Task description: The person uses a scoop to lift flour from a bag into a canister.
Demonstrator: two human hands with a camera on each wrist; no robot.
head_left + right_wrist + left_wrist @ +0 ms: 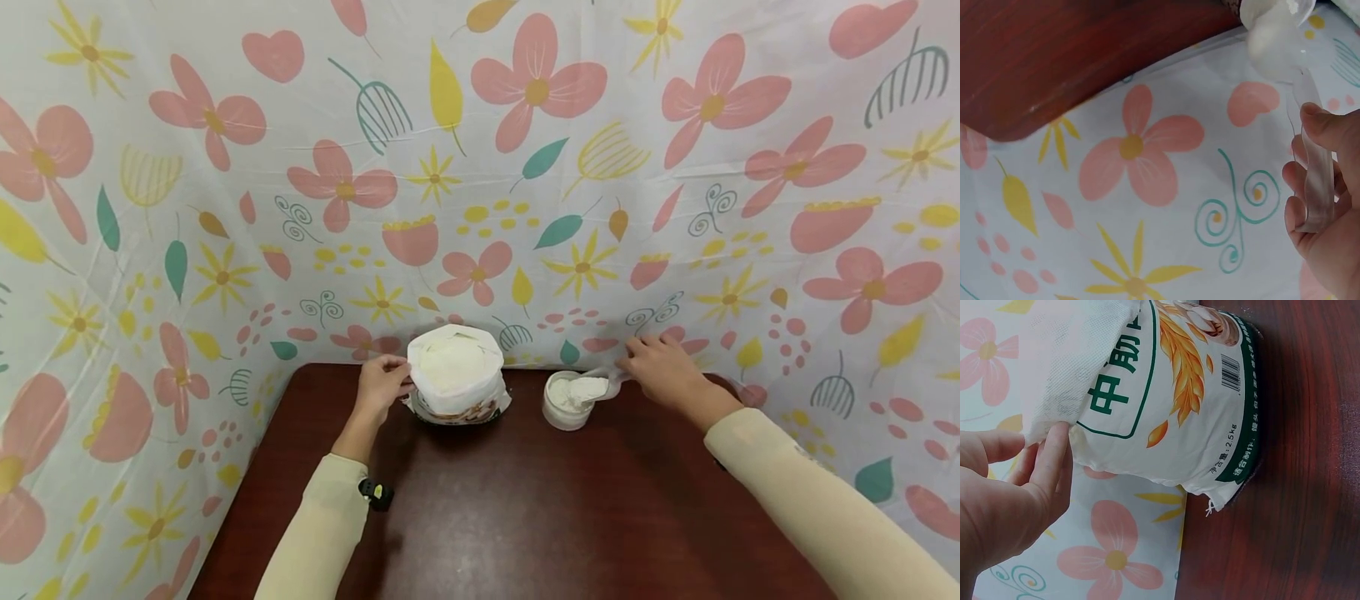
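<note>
A white flour bag with its top rolled open stands near the table's back edge, pale flour showing inside. My left hand pinches the folded rim at the bag's left side, thumb on one face and fingers on the other. In my right hand is the handle of a clear plastic scoop, fingers curled round it. White flour heaps in the scoop's bowl, which overlaps the rim of a small clear jar in the head view. White powder also fills the jar.
The dark reddish-brown table carries the bag and jar near its back edge. Right behind it hangs a white flower-printed cloth, close to both hands. A dark wristband sits on the left wrist.
</note>
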